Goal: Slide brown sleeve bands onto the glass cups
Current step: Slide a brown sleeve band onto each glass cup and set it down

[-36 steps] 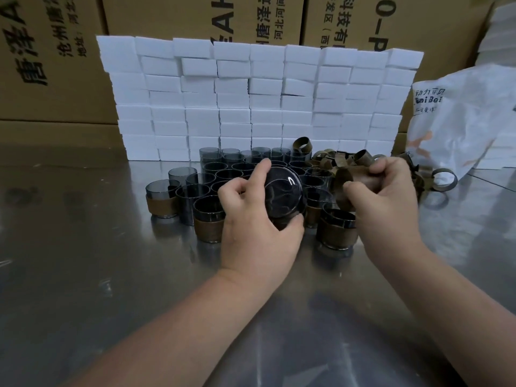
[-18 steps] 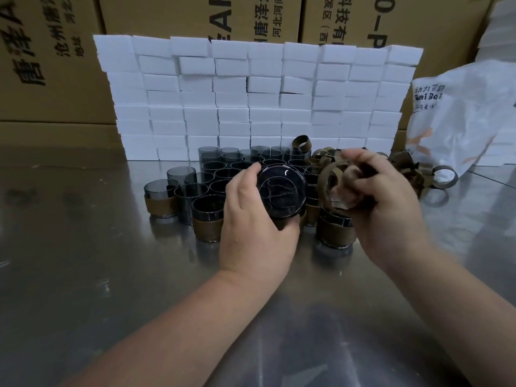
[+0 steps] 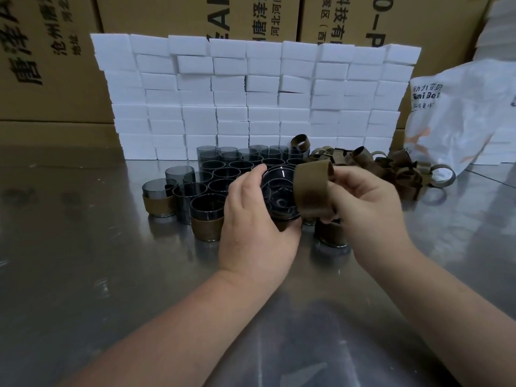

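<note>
The left hand (image 3: 252,219) grips a smoky round glass cup (image 3: 279,192) while the right hand (image 3: 363,196) pinches a brown looped sleeve band (image 3: 311,188) just beside its base, ready to slide on.

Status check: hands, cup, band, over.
Left hand grips glass cup. Right hand pinches brown band beside it, not yet on. Nothing blocking between them.
</note>
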A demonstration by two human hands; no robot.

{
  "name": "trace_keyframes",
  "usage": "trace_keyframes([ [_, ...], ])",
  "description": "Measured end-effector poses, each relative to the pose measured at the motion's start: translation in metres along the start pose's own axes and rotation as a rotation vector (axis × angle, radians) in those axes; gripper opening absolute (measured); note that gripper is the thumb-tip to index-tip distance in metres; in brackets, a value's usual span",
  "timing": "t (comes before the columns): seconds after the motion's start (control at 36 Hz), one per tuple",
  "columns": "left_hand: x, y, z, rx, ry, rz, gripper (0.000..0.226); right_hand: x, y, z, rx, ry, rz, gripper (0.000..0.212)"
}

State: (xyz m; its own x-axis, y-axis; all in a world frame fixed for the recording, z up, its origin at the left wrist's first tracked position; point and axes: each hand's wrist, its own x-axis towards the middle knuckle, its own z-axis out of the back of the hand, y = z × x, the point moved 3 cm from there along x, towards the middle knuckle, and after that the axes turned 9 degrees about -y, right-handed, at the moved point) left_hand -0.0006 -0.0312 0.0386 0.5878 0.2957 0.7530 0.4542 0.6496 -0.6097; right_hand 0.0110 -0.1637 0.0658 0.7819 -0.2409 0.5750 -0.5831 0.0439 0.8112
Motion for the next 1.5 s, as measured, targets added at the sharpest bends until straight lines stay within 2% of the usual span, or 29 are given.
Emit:
trace_keyframes([
  [0.08,0.001,0.001,0.0,-0.006,0.004,0.01,0.083,-0.001,-0.002,-0.001,0.004,-0.021,-0.04,0.028],
  [0.19,0.002,0.001,0.0,0.015,-0.014,0.007,0.081,0.002,-0.005,0.0,-0.007,-0.003,-0.12,0.016],
  [0.33,0.004,0.0,0.003,0.055,-0.052,-0.066,0.079,0.002,-0.009,-0.002,-0.033,0.073,-0.178,0.038],
  [0.47,0.005,-0.002,0.007,0.066,-0.104,-0.14,0.084,-0.002,-0.008,-0.006,-0.07,0.147,-0.195,0.032],
  [0.61,0.005,0.0,0.007,0.045,-0.054,-0.117,0.086,-0.003,-0.008,-0.007,-0.057,0.168,-0.192,0.029],
  [0.86,0.005,0.0,0.005,0.011,-0.038,-0.154,0.086,-0.001,-0.014,-0.005,-0.205,0.158,-0.176,0.04],
  [0.92,0.005,0.0,0.005,0.013,-0.04,-0.165,0.087,-0.002,-0.015,-0.007,-0.158,0.189,-0.169,0.034],
  [1.0,0.005,-0.001,0.005,0.025,-0.034,-0.179,0.09,-0.003,-0.015,-0.009,-0.127,0.253,-0.128,0.008],
  [1.03,0.004,-0.001,0.005,0.029,-0.031,-0.185,0.091,-0.001,-0.017,-0.009,-0.142,0.265,-0.114,0.008],
  [1.11,0.004,-0.002,0.005,0.027,-0.038,-0.204,0.09,0.001,-0.019,-0.008,-0.174,0.274,-0.089,0.028],
  [1.25,0.004,-0.004,0.006,0.039,-0.014,-0.212,0.089,-0.003,-0.012,-0.008,-0.056,0.288,-0.211,0.035],
  [1.42,0.004,-0.005,0.006,0.037,-0.022,-0.224,0.084,-0.005,-0.015,-0.007,-0.285,0.308,-0.199,0.039],
  [1.5,0.004,-0.006,0.007,0.028,-0.02,-0.225,0.085,-0.004,-0.015,-0.006,-0.313,0.304,-0.181,0.04],
])
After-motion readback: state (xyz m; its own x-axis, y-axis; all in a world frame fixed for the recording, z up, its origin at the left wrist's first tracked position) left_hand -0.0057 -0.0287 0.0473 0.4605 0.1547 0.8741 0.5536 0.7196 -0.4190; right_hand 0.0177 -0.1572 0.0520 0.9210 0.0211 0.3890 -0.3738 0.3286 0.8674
